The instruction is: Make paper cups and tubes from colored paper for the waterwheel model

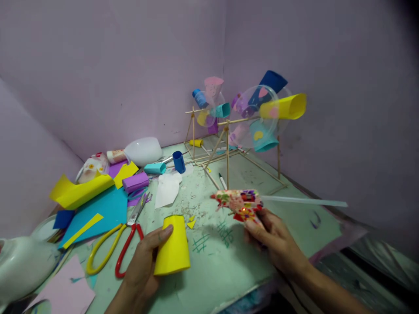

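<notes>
My left hand (145,261) is closed around a yellow foam-like cup (173,246), thumb against its upper part, held above the table. In my right hand (270,235) is a hot glue gun (238,205) with a flowery pattern and a small lit red light. Its nozzle points left, and a long glue stick (307,200) sticks out of its back. Between the hands, yellow scraps (191,222) lie on the green table top. Scissors (131,226) with one yellow and one red handle rest open beside my left hand.
Two stick-framed wheels (257,109) with coloured cups stand at the back right, the nearer beyond the glue gun. Coloured sheets (109,213), a purple roll (135,182), a blue cup (179,162) and a white bottle (144,151) crowd the left. A marker (222,181) lies near the frame.
</notes>
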Action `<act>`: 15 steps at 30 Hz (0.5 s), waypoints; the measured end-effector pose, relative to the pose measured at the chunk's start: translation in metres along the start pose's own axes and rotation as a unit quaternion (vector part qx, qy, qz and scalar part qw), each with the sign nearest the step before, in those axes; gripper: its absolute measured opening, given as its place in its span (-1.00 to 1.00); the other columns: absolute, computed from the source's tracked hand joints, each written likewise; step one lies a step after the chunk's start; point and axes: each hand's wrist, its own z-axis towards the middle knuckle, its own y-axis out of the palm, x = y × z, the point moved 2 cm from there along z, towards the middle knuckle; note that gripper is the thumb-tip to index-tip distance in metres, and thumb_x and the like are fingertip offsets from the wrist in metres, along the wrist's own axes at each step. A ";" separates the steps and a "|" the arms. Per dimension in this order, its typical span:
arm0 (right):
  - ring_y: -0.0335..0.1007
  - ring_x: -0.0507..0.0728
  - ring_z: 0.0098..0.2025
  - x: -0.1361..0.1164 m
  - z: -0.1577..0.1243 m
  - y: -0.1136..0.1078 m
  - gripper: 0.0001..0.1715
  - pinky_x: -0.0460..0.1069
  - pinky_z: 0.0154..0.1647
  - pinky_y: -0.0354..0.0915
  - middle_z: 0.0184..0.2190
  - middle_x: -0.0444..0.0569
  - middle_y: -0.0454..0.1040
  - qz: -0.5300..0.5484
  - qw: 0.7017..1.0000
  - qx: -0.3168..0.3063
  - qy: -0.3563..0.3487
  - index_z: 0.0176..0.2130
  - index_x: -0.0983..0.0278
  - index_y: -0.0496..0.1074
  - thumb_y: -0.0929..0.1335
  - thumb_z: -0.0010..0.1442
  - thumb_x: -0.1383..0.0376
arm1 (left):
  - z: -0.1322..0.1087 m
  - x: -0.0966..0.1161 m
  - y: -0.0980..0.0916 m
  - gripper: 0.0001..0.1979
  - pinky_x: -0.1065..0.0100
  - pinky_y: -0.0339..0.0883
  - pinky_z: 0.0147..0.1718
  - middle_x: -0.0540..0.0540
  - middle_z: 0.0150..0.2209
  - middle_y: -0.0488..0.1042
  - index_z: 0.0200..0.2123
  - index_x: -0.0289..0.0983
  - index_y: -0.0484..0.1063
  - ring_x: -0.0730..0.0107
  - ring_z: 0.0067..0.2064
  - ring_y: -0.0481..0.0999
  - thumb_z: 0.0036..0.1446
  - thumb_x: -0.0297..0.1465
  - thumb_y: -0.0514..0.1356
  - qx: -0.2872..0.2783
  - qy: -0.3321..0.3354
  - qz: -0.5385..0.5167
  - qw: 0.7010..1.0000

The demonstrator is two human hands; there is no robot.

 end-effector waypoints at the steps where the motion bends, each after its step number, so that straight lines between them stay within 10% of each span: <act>1: 0.12 -0.04 -0.68 0.000 0.002 -0.009 -0.74 -0.15 -0.72 0.06 -0.64 -0.18 0.33 0.045 0.998 0.029 0.034 -0.38 0.29 0.32 0.34 0.05 0.12 | 0.000 0.000 0.000 -0.94 0.41 0.35 -0.64 -0.15 -0.56 0.50 -0.47 -0.39 0.45 0.34 -0.60 0.47 -0.11 -0.50 0.23 0.002 -0.002 -0.003 1.000; 6: 0.34 -0.01 -0.56 0.000 0.033 -0.038 -0.86 -0.16 -0.62 0.29 -0.57 -0.11 0.41 0.194 0.959 0.154 0.137 -0.47 0.30 0.38 0.41 -0.04 0.28 | 0.000 -0.002 0.002 -0.95 0.41 0.35 -0.65 -0.12 -0.59 0.48 -0.47 -0.38 0.45 0.35 -0.60 0.46 -0.09 -0.51 0.23 -0.009 -0.002 0.002 1.000; 15: 0.34 0.02 -0.59 -0.002 0.134 -0.033 -0.90 -0.09 -0.60 0.36 -0.60 -0.08 0.42 0.202 0.965 0.097 0.137 -0.48 0.33 0.37 0.29 -0.01 0.49 | -0.001 -0.004 0.000 -0.88 0.40 0.34 -0.63 -0.13 -0.57 0.49 -0.42 -0.38 0.44 0.35 -0.59 0.46 -0.11 -0.47 0.26 -0.022 -0.005 0.007 1.000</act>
